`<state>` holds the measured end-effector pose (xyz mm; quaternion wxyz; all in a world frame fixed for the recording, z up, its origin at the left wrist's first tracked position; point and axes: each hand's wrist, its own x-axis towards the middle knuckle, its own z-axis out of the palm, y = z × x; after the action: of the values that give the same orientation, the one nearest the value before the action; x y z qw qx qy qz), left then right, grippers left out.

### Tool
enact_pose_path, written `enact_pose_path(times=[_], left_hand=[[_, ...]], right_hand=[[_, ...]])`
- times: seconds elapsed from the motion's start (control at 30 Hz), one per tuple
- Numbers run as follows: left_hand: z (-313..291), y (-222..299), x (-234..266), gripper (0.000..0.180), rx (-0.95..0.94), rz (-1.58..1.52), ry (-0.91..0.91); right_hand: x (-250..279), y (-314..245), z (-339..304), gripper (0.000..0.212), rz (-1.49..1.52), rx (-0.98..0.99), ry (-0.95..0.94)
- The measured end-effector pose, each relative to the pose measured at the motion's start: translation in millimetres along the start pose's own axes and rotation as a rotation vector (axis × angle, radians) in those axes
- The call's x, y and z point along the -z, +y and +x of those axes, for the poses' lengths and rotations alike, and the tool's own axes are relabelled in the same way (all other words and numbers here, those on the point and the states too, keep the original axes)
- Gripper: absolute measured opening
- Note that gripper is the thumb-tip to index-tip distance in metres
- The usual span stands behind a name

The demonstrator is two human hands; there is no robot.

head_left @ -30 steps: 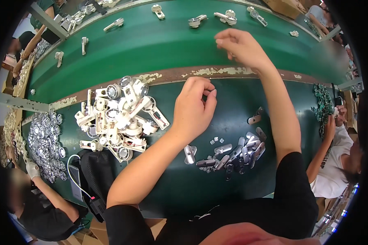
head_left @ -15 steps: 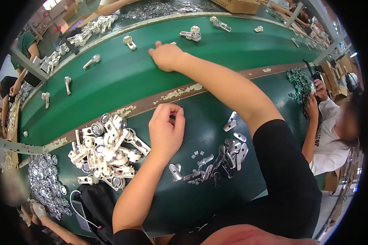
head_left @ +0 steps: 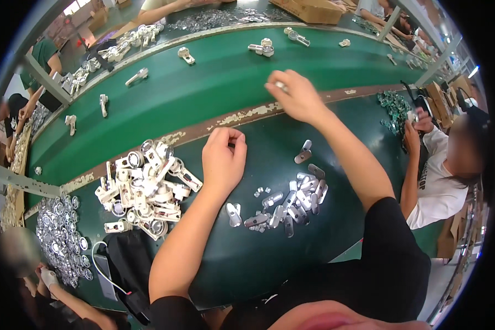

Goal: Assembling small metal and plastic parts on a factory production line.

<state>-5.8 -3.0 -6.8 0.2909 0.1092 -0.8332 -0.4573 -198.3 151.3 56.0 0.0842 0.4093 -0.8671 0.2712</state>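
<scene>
My right hand is over the near edge of the green conveyor belt, slightly blurred. Its fingers close round a small white plastic part, mostly covered by them. My left hand rests on the dark green table with fingers curled and thumb against them; whatever may be inside is hidden. Just left of it lies a heap of white plastic arms with round silver-rimmed ends. Between my forearms several oblong silver cover plates are piled loosely, with tiny clear pieces beside them.
Several white assemblies are spread along the belt. Silver rings form a pile at the left, near a black bag with a white cable. At right, a co-worker handles parts beside green pieces. A cardboard box stands beyond the belt.
My right hand has drawn back from the belt's middle toward me and to the right, with a small white part now showing in its fingers. My left hand stays nearly still.
</scene>
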Motion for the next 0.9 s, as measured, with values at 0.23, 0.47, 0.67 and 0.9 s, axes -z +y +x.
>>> enact_pose_path(times=[0.23, 0.47, 0.67, 0.9], left_hand=[[11, -7, 5, 0.018, -0.161, 0.105, -0.061], [6, 29, 22, 0.029, -0.309, 0.308, -0.419], [-8, 55, 47, 0.022, -0.302, 0.372, -0.701], [-10, 43, 25, 0.021, -0.204, 0.361, -0.523]], right_hand=[[21, 37, -74, 0.021, -0.259, 0.046, -0.048], [4, 37, -99, 0.019, -0.260, 0.021, 0.055], [35, 32, -113, 0.017, 0.082, 0.010, -0.255], [59, 26, -117, 0.020, 0.113, 0.041, -0.422]])
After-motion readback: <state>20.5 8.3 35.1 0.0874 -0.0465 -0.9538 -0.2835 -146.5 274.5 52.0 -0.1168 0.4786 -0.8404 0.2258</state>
